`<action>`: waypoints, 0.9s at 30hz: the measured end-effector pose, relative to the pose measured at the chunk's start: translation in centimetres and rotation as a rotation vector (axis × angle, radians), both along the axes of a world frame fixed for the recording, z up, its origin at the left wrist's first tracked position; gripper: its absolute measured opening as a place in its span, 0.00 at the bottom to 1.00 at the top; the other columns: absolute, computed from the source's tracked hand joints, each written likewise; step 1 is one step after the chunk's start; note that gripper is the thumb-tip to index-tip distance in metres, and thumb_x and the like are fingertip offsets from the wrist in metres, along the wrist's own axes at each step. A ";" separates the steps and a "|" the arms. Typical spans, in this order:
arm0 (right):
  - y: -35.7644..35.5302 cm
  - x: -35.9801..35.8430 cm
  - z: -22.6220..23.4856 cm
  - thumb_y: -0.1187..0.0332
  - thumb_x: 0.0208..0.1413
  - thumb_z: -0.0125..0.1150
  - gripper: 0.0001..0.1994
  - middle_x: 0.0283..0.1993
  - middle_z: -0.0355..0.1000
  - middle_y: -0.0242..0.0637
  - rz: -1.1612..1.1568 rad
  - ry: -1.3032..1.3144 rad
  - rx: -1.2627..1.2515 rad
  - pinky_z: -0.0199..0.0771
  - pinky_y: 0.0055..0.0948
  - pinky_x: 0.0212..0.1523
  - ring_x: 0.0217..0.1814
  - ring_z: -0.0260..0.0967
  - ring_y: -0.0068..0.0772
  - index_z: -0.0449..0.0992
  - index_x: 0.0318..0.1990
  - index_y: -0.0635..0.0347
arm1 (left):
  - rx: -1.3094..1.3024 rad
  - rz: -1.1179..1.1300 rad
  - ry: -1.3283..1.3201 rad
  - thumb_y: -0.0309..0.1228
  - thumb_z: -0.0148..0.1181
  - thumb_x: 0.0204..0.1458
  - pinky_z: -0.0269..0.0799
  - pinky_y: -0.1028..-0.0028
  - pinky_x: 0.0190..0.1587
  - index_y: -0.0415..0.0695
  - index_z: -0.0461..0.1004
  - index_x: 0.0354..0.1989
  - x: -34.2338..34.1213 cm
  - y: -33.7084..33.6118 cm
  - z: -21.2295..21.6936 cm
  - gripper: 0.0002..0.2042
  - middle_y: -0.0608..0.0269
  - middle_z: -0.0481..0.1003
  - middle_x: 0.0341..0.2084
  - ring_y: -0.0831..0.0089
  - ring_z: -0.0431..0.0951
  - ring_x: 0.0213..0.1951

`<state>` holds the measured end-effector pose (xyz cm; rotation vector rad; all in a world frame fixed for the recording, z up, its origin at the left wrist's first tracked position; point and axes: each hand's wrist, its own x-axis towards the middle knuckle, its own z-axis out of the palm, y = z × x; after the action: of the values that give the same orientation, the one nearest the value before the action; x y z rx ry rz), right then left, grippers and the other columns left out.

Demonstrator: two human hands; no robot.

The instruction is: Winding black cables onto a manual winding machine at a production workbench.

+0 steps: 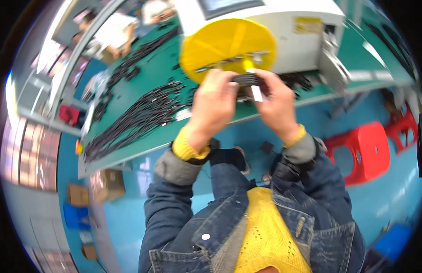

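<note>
My left hand (214,101) and my right hand (275,102) are raised together in front of a green workbench (142,98). Between them they grip a small bundle of black cables (247,80), with a white strip (256,93) hanging from it by my right thumb. Just behind the bundle stands a round yellow reel (227,42) mounted on a white machine (288,32). My denim sleeves with yellow cuffs come up from below.
Several piles of black cables (138,116) lie across the left half of the bench. Another person sits at the far upper left (113,32). Two red plastic stools (363,150) stand on the blue floor at right. Cardboard boxes (106,184) sit under the bench.
</note>
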<state>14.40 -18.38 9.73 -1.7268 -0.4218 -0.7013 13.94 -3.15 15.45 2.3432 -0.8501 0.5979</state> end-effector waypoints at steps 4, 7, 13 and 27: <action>1.2 -0.5 0.7 0.73 0.49 0.55 0.15 0.35 0.71 0.49 -0.142 -0.081 -0.157 0.70 0.34 0.37 0.35 0.72 0.45 0.67 0.46 0.64 | -0.029 0.027 -0.086 0.25 0.50 0.48 0.65 0.59 0.37 0.34 0.64 0.40 -1.0 -0.1 -0.5 0.11 0.44 0.68 0.31 0.48 0.69 0.34; 1.8 -0.4 1.1 0.72 0.50 0.54 0.14 0.35 0.71 0.50 -0.156 -0.041 -0.180 0.70 0.35 0.35 0.34 0.71 0.47 0.67 0.45 0.64 | -0.080 0.048 -0.017 0.25 0.51 0.48 0.66 0.59 0.38 0.34 0.64 0.40 -0.9 -0.1 -0.8 0.11 0.45 0.68 0.31 0.48 0.70 0.35; 1.4 -0.9 1.5 0.73 0.52 0.52 0.11 0.33 0.71 0.49 -0.157 0.024 -0.234 0.70 0.34 0.34 0.33 0.72 0.45 0.67 0.43 0.65 | -0.133 0.096 -0.034 0.24 0.51 0.46 0.65 0.60 0.34 0.35 0.63 0.38 -1.6 -0.7 -0.9 0.11 0.47 0.67 0.28 0.50 0.68 0.32; 0.1 -7.8 -7.3 0.75 0.46 0.52 0.09 0.24 0.69 0.52 0.146 0.255 -0.657 0.67 0.45 0.24 0.26 0.68 0.56 0.63 0.35 0.60 | -0.202 0.167 0.510 0.27 0.52 0.43 0.66 0.61 0.33 0.36 0.63 0.36 -11.7 -0.8 -8.9 0.12 0.46 0.66 0.29 0.52 0.70 0.34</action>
<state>6.62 -18.27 2.42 -2.3364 -0.6378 -0.2321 2.28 -3.96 6.51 2.2397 -0.3469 0.1236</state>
